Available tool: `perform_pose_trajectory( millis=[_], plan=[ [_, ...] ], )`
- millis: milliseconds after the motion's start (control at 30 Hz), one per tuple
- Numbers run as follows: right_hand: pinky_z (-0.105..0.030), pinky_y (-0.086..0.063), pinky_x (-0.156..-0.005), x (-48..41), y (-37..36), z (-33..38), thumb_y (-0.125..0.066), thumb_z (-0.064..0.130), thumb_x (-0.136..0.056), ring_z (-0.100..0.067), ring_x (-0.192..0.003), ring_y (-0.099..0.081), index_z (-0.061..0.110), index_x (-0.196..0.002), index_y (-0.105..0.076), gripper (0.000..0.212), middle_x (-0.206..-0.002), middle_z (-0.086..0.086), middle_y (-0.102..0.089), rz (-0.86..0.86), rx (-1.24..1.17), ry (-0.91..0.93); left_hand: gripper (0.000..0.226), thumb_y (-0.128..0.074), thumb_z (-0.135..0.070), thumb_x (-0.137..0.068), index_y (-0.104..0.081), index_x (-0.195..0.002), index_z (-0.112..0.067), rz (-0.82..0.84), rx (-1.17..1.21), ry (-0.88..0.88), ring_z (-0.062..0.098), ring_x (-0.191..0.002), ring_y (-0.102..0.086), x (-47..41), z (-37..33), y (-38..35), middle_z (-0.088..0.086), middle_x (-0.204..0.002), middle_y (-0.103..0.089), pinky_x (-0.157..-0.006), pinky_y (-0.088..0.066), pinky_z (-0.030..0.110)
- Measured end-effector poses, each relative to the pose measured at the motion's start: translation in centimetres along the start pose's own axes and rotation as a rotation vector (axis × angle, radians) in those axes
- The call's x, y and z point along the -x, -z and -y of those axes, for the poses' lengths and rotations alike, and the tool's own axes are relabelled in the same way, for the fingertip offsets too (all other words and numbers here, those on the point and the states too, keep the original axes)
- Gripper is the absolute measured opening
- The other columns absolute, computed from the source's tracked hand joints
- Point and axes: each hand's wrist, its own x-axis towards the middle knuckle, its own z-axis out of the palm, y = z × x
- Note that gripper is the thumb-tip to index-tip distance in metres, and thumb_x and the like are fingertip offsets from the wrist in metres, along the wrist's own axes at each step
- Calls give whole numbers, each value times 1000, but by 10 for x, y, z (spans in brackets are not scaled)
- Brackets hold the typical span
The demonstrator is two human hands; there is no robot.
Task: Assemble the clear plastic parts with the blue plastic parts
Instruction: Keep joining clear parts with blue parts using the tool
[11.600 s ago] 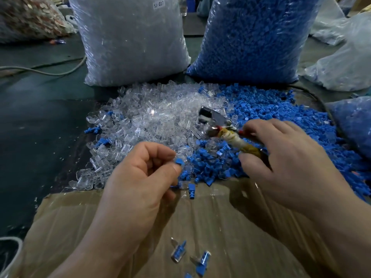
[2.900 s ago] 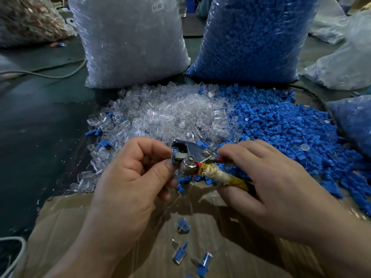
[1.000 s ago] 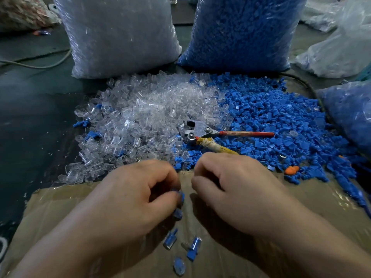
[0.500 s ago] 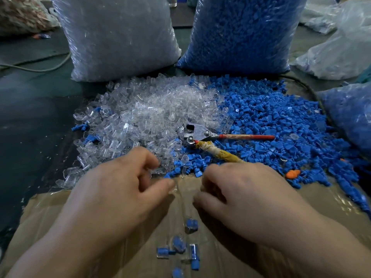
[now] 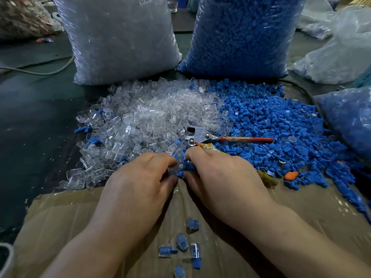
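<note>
Your left hand (image 5: 138, 183) and right hand (image 5: 220, 177) have moved forward off the brown cardboard sheet (image 5: 60, 217) and now meet at the near edge of the heaps, where the loose clear plastic parts (image 5: 152, 117) border the loose blue plastic parts (image 5: 271, 125). Both hands have fingers curled down into the pieces, and I cannot tell what either grips. The red-handled metal pliers (image 5: 202, 136) lie just beyond your right hand. A few joined clear-and-blue pieces (image 5: 181, 242) rest on the cardboard between your wrists.

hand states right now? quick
Left hand: fingers curled, pinching what looks like a clear part.
Right hand: fingers curled round blue parts; the exact grip is hidden.
</note>
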Motion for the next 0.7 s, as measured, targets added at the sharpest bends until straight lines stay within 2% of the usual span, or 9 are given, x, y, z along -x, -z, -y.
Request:
perform_pose_trajectory(
  millis=[67,200,333,400,467,533,600,700],
  plan=[
    [-34,-21,-45,1,1,-2,-46,37,-96,-21,-61,-44,28,-101,-45,11,-77,10,-50,-1,-52,3,18,-69,-34,-85,-66,-102,-36,-22,40,8,3,-76,-60,1,0,-1,-18,-87,-64,-66,-50,25],
    [-40,-45,-61,1,1,-8,-50,37,-94,-24,-73,-56,28,-103,-45,13,-86,8,-57,-35,-176,-2,16,-69,-37,-84,-59,-98,-38,-42,87,38,-8,-73,-54,2,2,-2,-24,-80,-58,-63,-35,8],
    [-33,-43,-73,0,3,-13,-64,34,-89,-9,-78,-54,27,-93,-57,10,-84,11,-60,-91,-369,-91,16,-66,-39,-82,-54,-92,-39,-91,197,53,-7,-82,-57,2,3,-6,-21,-74,-59,-56,-37,11],
    [-30,-50,-71,0,6,-12,-69,28,-88,-10,-73,-61,24,-87,-63,7,-76,4,-66,-87,-590,-204,18,-66,-38,-80,-53,-92,-41,-132,303,61,-9,-83,-58,2,3,-8,-22,-84,-63,-56,-45,12],
    [-40,-60,-64,1,10,-8,-69,16,-89,-19,-60,-67,21,-84,-66,7,-69,-9,-68,0,-1033,-374,18,-66,-40,-80,-54,-93,-43,-153,390,68,-8,-83,-61,3,5,-11,-28,-94,-62,-65,-47,8],
    [-51,-59,-59,3,14,-7,-65,6,-90,-28,-55,-63,15,-81,-67,13,-64,-17,-66,74,-1354,-486,17,-67,-43,-82,-56,-95,-45,-154,528,101,1,-78,-66,2,7,-14,-21,-91,-66,-62,-53,19],
    [-51,-59,-61,4,16,-6,-62,2,-91,-29,-57,-64,8,-86,-66,9,-67,-19,-68,88,-1445,-512,15,-72,-43,-83,-60,-92,-45,-142,779,158,13,-71,-68,0,6,-16,-8,-83,-68,-63,-58,35],
    [-46,-61,-65,5,17,-5,-59,2,-94,-28,-63,-70,2,-96,-63,5,-72,-19,-71,116,-1518,-509,18,-77,-38,-76,-65,-88,-42,-115,1027,197,22,-67,-68,-1,2,-17,0,-79,-68,-59,-56,31]
  ],
)
